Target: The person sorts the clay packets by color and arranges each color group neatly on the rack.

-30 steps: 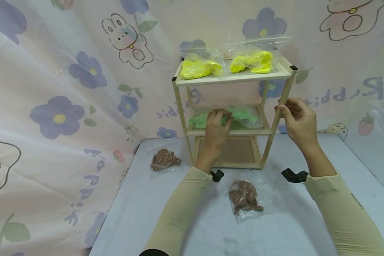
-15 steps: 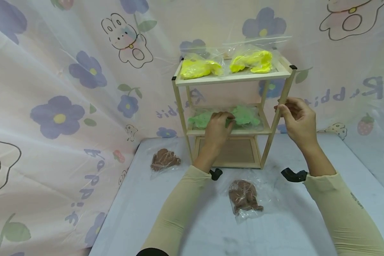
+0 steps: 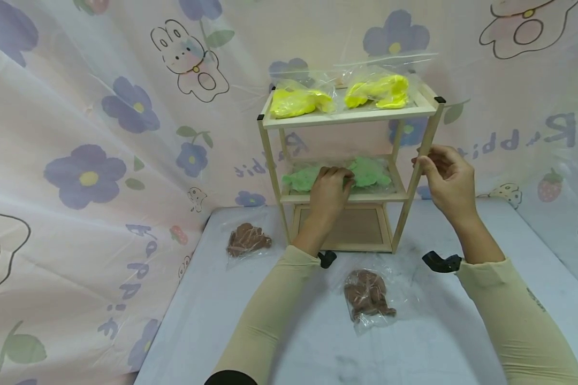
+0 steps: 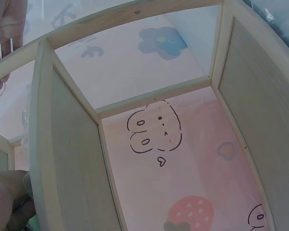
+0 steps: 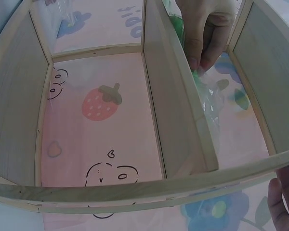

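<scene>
Head view: the left hand [image 3: 331, 187] pinches a bag of green clay [image 3: 366, 172] lying on the middle shelf of the wooden rack [image 3: 349, 118]. The right hand [image 3: 445, 179] grips the rack's right front post, fingers curled. Two bags of brown clay [image 3: 367, 293] lie on the worktop [image 3: 428, 342].

The only readable lettering is printed on the backdrop cloth [image 3: 125, 160]. At right of the head view, beside the wooden shelf [image 3: 349, 115], mirrored blue letters spell "Rabbit" backwards. The same mirrored word runs vertically at lower left. Further fragments show behind the shelf, too partial to read.
</scene>
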The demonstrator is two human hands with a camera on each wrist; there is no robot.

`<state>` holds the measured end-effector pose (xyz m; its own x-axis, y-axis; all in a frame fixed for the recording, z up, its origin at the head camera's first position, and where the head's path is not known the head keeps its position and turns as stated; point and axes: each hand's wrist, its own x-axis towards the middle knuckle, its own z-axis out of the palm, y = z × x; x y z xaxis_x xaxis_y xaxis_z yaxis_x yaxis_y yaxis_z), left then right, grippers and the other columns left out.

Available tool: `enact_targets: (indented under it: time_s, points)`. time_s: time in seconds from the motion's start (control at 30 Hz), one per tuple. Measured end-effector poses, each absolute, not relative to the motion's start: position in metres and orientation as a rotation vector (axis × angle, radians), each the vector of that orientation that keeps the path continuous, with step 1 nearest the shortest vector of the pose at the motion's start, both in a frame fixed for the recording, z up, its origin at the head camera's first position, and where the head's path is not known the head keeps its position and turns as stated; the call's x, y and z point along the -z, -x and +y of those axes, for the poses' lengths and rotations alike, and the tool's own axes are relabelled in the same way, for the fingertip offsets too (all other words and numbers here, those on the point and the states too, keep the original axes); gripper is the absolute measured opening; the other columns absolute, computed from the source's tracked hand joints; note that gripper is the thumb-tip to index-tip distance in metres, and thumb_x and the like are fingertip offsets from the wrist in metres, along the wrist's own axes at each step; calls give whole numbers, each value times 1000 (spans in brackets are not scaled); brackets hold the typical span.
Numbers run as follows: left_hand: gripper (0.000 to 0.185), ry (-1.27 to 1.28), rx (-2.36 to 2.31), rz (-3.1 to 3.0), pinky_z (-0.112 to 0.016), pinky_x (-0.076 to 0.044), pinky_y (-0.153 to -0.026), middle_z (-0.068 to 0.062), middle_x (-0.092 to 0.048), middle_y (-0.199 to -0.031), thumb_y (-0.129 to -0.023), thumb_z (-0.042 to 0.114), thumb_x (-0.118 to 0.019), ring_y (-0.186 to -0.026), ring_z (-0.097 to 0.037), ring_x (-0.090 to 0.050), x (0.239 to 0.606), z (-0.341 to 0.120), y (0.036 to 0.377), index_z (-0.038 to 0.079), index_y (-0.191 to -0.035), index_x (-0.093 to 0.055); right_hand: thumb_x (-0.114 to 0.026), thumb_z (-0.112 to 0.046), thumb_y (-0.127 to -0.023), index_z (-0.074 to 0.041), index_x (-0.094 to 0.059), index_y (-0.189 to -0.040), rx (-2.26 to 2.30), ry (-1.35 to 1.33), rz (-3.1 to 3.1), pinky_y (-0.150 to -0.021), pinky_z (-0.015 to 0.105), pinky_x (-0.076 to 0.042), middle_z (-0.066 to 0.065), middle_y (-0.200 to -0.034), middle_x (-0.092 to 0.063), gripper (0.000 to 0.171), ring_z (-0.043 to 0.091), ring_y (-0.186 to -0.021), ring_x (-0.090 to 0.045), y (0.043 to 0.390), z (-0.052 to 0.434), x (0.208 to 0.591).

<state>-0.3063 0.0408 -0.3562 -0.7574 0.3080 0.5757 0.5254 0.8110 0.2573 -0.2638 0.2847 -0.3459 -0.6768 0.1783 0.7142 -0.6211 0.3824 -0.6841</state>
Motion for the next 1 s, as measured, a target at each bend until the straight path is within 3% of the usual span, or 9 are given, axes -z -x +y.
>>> enact_targets:
  time_s: [0.3,0.47,0.63,0.8,1.0]
  points:
    - [26,744,715,-2394,-22,-50,-112,-1,-73,-134,-106,19,-73,-134,-21,-61,359,32,302,14,-131,-74,-66,-5,-107,3,-68,-132,-1364,-393,-1900,-85,10,-56,-13,-105,-74,26,3,-95,-71,265,283,345]
    - [20,858,707,-2215,-18,-45,-114,-3,-74,-128,-106,13,-72,-128,-21,-64,365,22,296,10,-125,-74,-67,-6,-107,4,-70,-131,-1356,-390,-1904,-83,10,-56,-14,-105,-75,26,3,-94,-71,265,283,344]
    - [18,926,762,-2133,-21,-53,-102,-5,-76,-119,-103,8,-75,-115,-22,-67,371,10,285,8,-121,-76,-67,-3,-106,8,-71,-129,-1386,-401,-1880,-81,11,-57,-13,-102,-76,26,4,-91,-71,266,283,345]
    - [21,956,800,-2154,-24,-57,-93,-4,-74,-120,-102,6,-76,-115,-21,-67,379,-4,276,10,-122,-76,-66,-2,-107,11,-71,-125,-1417,-420,-1871,-80,12,-57,-12,-101,-76,23,6,-88,-70,268,285,346]
    - [19,936,832,-2170,-32,-57,-103,-7,-75,-120,-102,6,-75,-118,-25,-68,389,-25,271,7,-120,-76,-66,-3,-107,11,-70,-125,-1440,-434,-1875,-81,12,-57,-9,-101,-76,23,7,-88,-69,269,287,348]
